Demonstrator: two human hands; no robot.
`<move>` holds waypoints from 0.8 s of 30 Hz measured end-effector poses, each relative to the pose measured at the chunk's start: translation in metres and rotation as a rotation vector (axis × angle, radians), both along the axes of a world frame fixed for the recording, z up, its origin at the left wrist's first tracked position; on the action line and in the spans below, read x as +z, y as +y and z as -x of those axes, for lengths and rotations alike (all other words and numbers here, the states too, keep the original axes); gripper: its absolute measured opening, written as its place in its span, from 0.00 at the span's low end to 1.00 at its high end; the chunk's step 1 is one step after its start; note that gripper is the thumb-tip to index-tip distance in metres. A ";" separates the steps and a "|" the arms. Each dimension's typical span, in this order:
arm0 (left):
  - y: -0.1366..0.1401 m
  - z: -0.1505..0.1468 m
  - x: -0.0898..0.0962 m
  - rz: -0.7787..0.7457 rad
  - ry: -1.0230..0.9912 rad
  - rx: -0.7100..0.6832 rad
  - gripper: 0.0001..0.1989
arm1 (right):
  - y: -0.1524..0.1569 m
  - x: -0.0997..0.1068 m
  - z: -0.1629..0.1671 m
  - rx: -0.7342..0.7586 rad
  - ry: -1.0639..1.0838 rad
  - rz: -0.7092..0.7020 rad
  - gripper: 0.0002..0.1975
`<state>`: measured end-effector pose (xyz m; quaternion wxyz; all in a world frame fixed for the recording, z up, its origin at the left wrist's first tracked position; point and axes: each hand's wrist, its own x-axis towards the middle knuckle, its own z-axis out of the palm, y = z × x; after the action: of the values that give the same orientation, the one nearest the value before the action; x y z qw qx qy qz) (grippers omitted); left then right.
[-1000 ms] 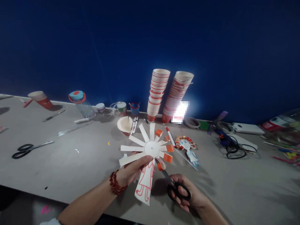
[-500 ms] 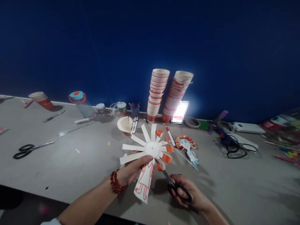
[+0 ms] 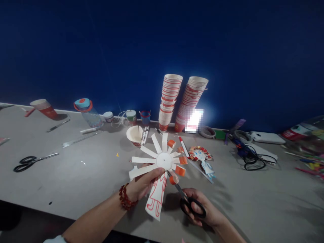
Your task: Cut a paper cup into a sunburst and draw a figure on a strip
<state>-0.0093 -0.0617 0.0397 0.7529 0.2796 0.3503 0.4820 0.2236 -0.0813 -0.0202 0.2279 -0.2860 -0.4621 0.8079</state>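
My left hand (image 3: 145, 184) pinches a cut-open paper cup (image 3: 164, 161) by its round base, thumb on top. White strips fan out from the base; several on the right side are curled, showing orange. One wide strip points down and bears a red-drawn dress and legs. My right hand (image 3: 199, 207) grips black-handled scissors (image 3: 186, 197), fingers in the loops. Their blades reach up to the cup beside the lowest curled strip, near my left thumb. A finished-looking paper doll (image 3: 200, 155) with a blue-drawn face and dress lies to the right, beside a red-capped marker (image 3: 184, 145).
Two tall paper cup stacks (image 3: 169, 101) stand against the blue wall. A cut white cup (image 3: 135, 134) sits left of them. Another pair of scissors (image 3: 27, 163), a ruler (image 3: 78, 139) and a water bottle (image 3: 88, 113) are on the left. Black cable (image 3: 255, 162) lies right.
Almost nothing differs. The scissors and my right hand have shifted very slightly left; the paper cup stays in my left hand.
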 end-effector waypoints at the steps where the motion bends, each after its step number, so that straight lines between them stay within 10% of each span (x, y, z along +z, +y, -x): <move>1: 0.000 0.000 0.001 0.007 -0.003 -0.006 0.15 | 0.000 0.000 0.000 0.003 -0.001 -0.013 0.32; 11: 0.002 -0.002 -0.006 0.085 -0.061 -0.015 0.21 | 0.004 0.008 -0.002 -0.015 -0.109 -0.187 0.33; 24: 0.000 0.000 -0.005 -0.073 0.024 0.007 0.17 | -0.001 0.004 0.006 -0.046 -0.044 -0.023 0.35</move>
<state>-0.0098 -0.0614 0.0342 0.7364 0.3113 0.3423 0.4935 0.2172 -0.0824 -0.0166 0.2394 -0.3116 -0.4695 0.7907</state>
